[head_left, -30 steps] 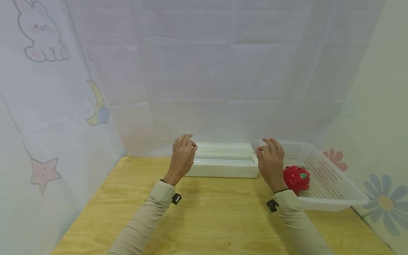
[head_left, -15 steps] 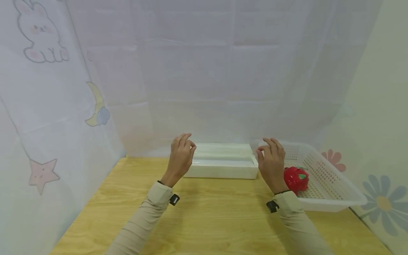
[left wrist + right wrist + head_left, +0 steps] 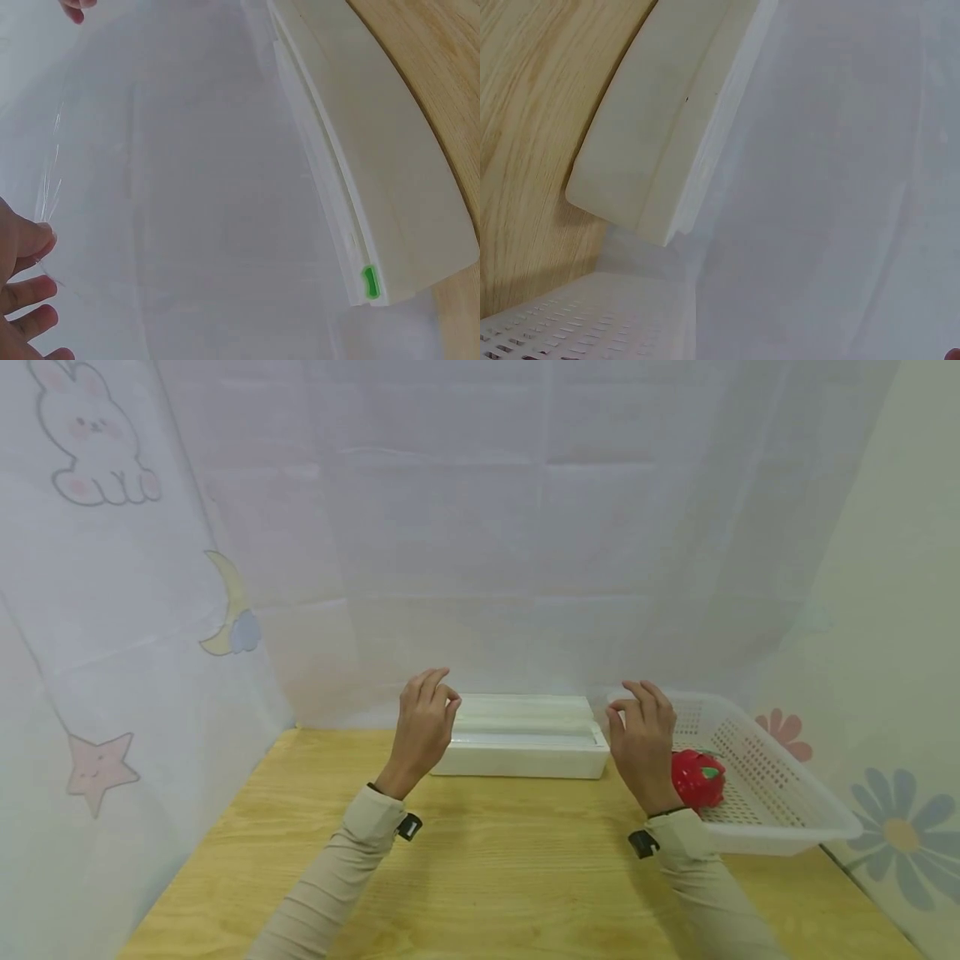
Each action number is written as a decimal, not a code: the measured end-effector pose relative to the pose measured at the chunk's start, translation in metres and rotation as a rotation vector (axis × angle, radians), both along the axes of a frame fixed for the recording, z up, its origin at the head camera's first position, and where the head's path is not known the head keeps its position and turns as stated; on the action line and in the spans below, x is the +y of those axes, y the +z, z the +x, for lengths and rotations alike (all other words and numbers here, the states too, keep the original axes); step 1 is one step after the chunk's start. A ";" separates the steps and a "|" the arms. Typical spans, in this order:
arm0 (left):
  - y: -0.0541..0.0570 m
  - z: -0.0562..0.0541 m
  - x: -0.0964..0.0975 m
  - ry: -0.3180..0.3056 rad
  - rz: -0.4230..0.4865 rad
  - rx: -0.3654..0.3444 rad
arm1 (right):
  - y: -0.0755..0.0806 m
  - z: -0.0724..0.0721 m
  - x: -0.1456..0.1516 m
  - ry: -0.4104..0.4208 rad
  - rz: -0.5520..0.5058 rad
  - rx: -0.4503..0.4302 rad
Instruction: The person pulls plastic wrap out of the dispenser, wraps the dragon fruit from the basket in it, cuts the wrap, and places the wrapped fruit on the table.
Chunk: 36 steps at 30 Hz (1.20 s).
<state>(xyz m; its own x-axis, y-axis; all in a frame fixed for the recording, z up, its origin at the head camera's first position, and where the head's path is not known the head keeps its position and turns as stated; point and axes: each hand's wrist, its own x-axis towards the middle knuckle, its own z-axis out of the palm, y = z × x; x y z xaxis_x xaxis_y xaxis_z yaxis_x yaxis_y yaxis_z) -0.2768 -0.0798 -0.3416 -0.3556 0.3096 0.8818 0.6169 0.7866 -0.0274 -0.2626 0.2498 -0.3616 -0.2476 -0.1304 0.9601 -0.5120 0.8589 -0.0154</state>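
Note:
My left hand [image 3: 423, 727] is raised at the left end of a white cling film dispenser [image 3: 521, 763], thumb and forefinger pinching together. In the left wrist view these fingers [image 3: 31, 240] hold a corner of clear cling film [image 3: 51, 180], its creased edge catching the light. That edge runs toward the right hand, whose fingertips [image 3: 75, 9] show at the top. Over the dispenser's right end, my right hand [image 3: 643, 743] pinches with thumb and forefinger in the same way; only a fingertip enters the right wrist view. A green slider [image 3: 371, 283] sits at the dispenser's edge.
On the right, a white perforated plastic basket [image 3: 795, 839] stands close beside the dispenser and right hand. Inside lies a red, fruit-like thing [image 3: 697, 779] with a green patch. Everything rests on a wooden table [image 3: 510, 868], with pale printed cloth [image 3: 450, 527] hanging behind.
My left hand has drifted slightly left and up, and my right hand slightly right, so they are a little farther apart. Both keep their pinch; dispenser and basket stay in place.

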 end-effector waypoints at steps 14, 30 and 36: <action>0.009 0.010 -0.001 0.006 -0.004 0.061 | 0.008 0.008 -0.002 0.024 -0.023 0.052; 0.017 0.020 -0.002 0.000 0.003 0.085 | 0.018 0.018 -0.004 -0.006 -0.011 0.120; 0.022 0.027 -0.003 -0.002 0.001 0.099 | 0.023 0.021 -0.004 -0.003 -0.009 0.162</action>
